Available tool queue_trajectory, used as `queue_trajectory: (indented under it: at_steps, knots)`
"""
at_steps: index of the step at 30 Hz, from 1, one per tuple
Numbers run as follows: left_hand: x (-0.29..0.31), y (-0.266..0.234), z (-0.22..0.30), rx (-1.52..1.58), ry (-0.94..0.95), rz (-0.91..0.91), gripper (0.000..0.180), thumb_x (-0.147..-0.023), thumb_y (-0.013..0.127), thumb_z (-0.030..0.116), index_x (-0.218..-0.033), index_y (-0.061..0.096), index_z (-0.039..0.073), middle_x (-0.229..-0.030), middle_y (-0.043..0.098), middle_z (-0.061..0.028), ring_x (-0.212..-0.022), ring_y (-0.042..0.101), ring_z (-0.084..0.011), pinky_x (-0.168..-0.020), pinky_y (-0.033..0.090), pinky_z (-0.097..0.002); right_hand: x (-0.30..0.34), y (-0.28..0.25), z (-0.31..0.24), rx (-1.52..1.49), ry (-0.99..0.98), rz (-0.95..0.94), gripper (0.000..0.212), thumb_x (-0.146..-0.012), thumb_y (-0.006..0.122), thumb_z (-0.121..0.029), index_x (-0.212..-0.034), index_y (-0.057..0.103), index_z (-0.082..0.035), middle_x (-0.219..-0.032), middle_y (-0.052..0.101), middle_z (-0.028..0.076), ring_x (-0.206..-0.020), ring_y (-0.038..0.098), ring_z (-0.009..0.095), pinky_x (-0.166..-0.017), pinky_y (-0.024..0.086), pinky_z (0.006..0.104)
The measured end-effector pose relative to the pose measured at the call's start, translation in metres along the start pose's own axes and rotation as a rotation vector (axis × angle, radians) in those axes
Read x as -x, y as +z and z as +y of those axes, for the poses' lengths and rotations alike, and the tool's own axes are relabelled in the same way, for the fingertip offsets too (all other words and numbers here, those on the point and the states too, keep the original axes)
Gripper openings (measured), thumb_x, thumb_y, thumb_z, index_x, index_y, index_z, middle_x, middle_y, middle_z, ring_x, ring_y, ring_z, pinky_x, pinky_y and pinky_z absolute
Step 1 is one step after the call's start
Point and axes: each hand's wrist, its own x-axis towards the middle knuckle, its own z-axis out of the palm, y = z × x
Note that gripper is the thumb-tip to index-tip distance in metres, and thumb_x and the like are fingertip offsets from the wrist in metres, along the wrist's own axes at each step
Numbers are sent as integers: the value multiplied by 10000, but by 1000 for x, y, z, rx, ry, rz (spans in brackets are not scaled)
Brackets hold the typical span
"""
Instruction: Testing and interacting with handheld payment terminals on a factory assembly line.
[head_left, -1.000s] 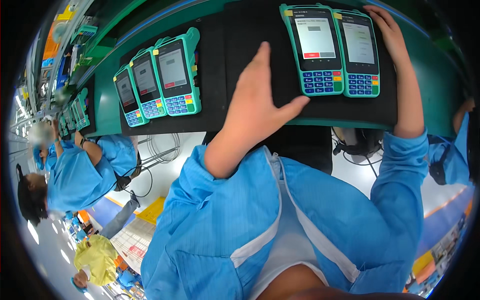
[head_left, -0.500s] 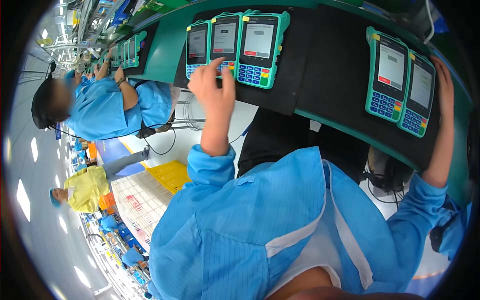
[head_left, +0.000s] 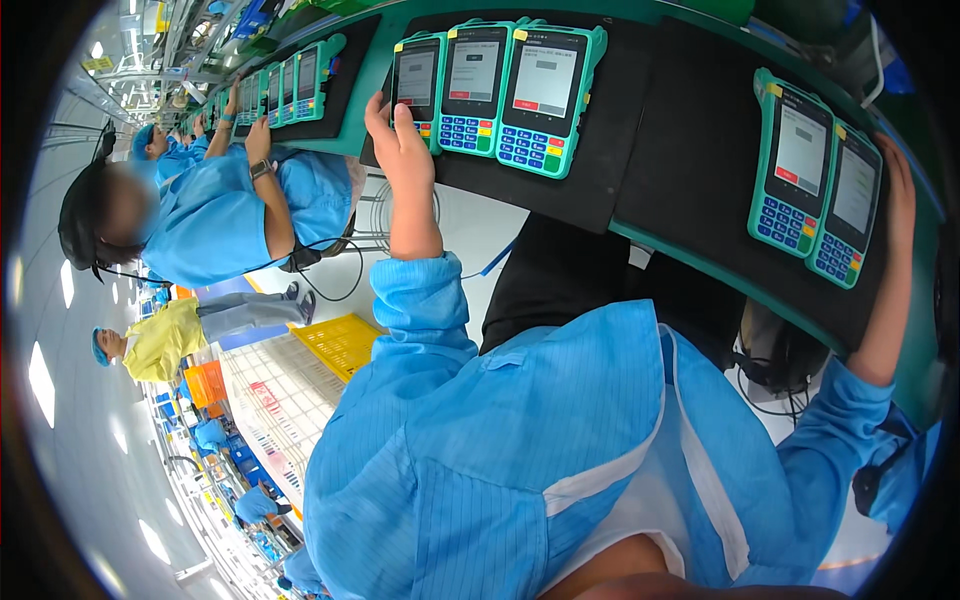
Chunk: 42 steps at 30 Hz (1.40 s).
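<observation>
Three teal card payment terminals stand side by side on a black mat at the left: the left one, the middle one and the right one. Their screens are lit above blue keypads. My left hand is at the lower part of the left terminal, fingers apart, covering most of its keypad; whether it touches is unclear. Two more terminals lie on the right, the inner one and the outer one. Along the outer terminal's right edge rests my right hand, fingers stretched out.
The black mats lie on a green bench. Farther left a co-worker in a blue smock works beside another row of terminals. A person in yellow stands behind, near a yellow crate.
My left hand has moved from the middle terminal's keypad to the left terminal's lower part, its fingers now more extended. My right hand stays by the outer terminal. The view has shifted slightly.
</observation>
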Motion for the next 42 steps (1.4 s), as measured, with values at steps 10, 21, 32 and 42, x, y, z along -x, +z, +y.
queue_trajectory:
  at_steps: [10,21,32,42]
  knots:
    - [-30,-30,-22,397,-91,-277,469,-986,423,279,-1387,423,36,-1236,571,-140,-1143,517,-194,-1033,334,-309,0,-3,-5,-57,-6,-9,403,-1000,432,-285,-1251,596,-17,-1300,581,91,-1263,486,176,-1092,300,283]
    - [-27,-22,27,-149,346,-371,523,-870,608,284,-1362,505,143,-1280,511,-259,-1209,486,-381,-1039,341,-430,0,-4,-14,-65,7,-6,409,-1009,411,-281,-1270,582,-16,-1312,573,96,-1275,479,181,-1100,293,291]
    - [-5,16,59,-562,706,-233,392,-817,665,424,-1184,659,286,-1387,437,-186,-1374,258,-413,-1079,114,-649,2,3,-19,-101,15,-5,420,-1000,440,-325,-1261,595,-34,-1291,588,92,-1261,491,178,-1092,300,283]
    - [-3,23,61,-559,672,-257,403,-809,667,409,-1195,648,295,-1386,456,-107,-1347,309,-379,-1058,164,-641,11,-1,-32,-57,38,20,386,-992,460,-317,-1223,623,-54,-1243,612,73,-1231,508,167,-1073,318,280]
